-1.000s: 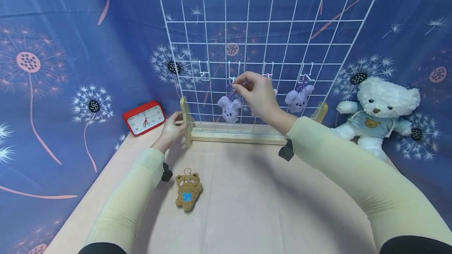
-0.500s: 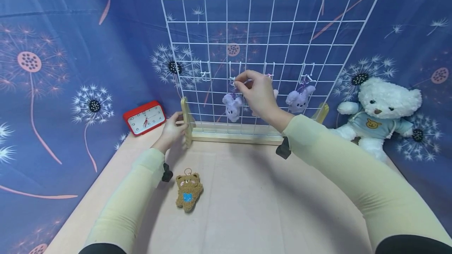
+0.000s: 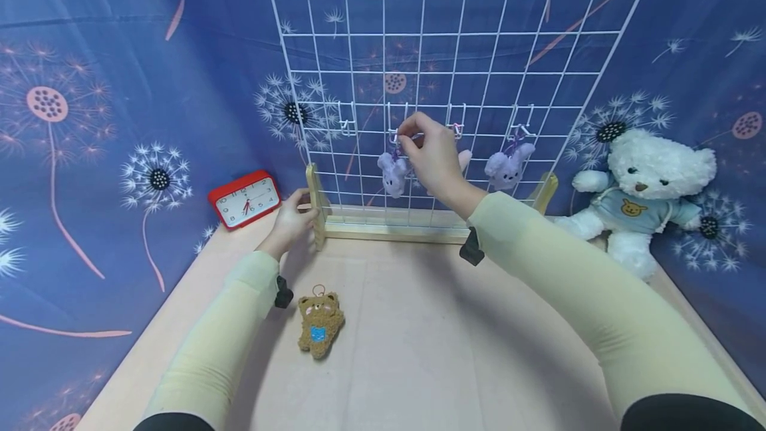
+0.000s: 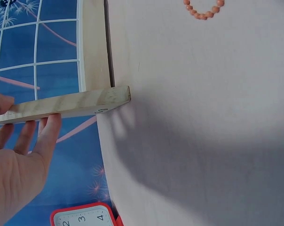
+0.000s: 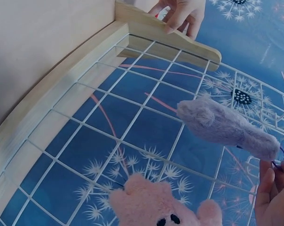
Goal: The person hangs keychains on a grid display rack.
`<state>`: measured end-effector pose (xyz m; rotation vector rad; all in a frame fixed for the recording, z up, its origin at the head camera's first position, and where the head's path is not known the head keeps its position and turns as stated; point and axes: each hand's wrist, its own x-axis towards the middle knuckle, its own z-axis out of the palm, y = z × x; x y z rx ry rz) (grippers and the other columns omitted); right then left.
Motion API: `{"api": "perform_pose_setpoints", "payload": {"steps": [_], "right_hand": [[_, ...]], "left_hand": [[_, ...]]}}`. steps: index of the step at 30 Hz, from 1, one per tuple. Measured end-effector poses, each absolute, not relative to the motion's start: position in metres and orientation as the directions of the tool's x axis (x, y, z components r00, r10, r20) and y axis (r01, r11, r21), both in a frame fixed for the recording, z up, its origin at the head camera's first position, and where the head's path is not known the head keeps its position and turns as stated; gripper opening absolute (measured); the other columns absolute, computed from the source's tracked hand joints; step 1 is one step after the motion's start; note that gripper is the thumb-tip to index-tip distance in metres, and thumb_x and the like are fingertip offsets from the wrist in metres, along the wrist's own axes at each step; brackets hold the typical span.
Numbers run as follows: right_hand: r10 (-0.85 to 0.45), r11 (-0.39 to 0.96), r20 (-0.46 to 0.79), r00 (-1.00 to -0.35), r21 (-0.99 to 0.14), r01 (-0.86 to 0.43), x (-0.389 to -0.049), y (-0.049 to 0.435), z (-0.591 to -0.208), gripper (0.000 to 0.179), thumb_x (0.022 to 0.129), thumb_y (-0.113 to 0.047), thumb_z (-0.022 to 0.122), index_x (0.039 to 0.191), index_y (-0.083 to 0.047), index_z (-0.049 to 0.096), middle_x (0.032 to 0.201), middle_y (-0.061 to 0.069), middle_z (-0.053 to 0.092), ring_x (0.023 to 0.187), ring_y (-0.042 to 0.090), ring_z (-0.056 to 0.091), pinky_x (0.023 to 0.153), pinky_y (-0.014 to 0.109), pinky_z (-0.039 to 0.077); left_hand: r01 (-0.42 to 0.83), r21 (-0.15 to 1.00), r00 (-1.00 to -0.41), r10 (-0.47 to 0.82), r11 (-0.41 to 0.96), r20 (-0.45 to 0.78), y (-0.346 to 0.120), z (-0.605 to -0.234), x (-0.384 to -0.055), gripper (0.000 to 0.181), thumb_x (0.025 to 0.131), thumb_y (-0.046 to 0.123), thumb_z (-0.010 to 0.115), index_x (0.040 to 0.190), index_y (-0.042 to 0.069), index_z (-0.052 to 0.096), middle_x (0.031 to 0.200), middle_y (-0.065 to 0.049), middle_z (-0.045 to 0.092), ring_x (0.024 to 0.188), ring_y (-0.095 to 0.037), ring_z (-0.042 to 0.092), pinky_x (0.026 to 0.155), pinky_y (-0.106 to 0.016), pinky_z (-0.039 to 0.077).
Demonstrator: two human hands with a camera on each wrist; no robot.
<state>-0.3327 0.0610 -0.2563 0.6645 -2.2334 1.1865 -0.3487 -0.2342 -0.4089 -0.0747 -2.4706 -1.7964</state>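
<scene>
The lilac plush [image 3: 392, 177] has risen slightly near mid-frame — the right hand [image 3: 432, 155] pinches its purple loop [image 5: 276, 164], apparently now at the white hook [image 3: 393, 132]; the left hand [image 3: 292, 221] grips the wooden stand [image 3: 314, 203], left of centre.

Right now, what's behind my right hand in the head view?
The white wire grid and a pink plush peeking past the right hand; most of that toy is covered there, though the right wrist view shows more.

In the head view, the pink toy [image 3: 464, 159] at two o'clock is mostly hidden behind the right hand [image 3: 433, 157].
</scene>
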Motion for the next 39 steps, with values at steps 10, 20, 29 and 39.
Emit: {"api": "perform_pose_setpoints", "payload": {"steps": [10,20,29,39], "right_hand": [[-0.177,0.545,0.676,-0.715,-0.538,-0.644,-0.341,0.059,-0.257,0.006,0.098,0.001,0.063,0.102,-0.002,0.065,0.100,0.010,0.070,0.088,0.020,0.067,0.080,0.029,0.058],[-0.173,0.542,0.646,-0.743,-0.568,-0.620,-0.342,0.061,-0.259,0.008,0.099,-0.001,0.064,0.107,-0.002,0.065,0.105,0.010,0.069,0.094,0.019,0.069,0.081,0.028,0.058],[-0.157,0.539,0.611,-0.776,-0.605,-0.586,-0.337,0.060,-0.263,0.013,0.097,-0.003,0.065,0.110,-0.002,0.065,0.112,0.010,0.056,0.096,0.022,0.063,0.080,0.029,0.057],[-0.172,0.480,0.664,-0.728,-0.589,-0.650,-0.325,0.058,-0.283,0.017,0.093,0.004,0.060,0.110,0.002,0.064,0.110,0.012,0.056,0.093,0.022,0.059,0.077,0.030,0.055]], "left_hand": [[0.087,0.947,-0.996,-0.007,0.308,0.094,-0.235,-0.410,-0.351,0.055,0.101,0.000,0.057,0.153,0.003,0.039,0.143,-0.026,0.049,0.126,-0.040,0.054,0.098,-0.041,0.054],[0.079,0.953,-0.996,-0.005,0.291,0.084,-0.235,-0.408,-0.349,0.056,0.102,0.001,0.057,0.154,0.004,0.038,0.145,-0.026,0.047,0.128,-0.041,0.053,0.101,-0.044,0.052],[0.085,0.950,-0.996,-0.012,0.301,0.093,-0.234,-0.410,-0.349,0.054,0.101,0.000,0.056,0.153,0.004,0.040,0.143,-0.026,0.049,0.126,-0.041,0.054,0.101,-0.047,0.052],[0.079,0.941,-0.996,-0.009,0.328,0.086,-0.234,-0.409,-0.349,0.056,0.101,0.001,0.058,0.153,0.004,0.039,0.143,-0.026,0.049,0.126,-0.041,0.054,0.096,-0.042,0.055]]}}
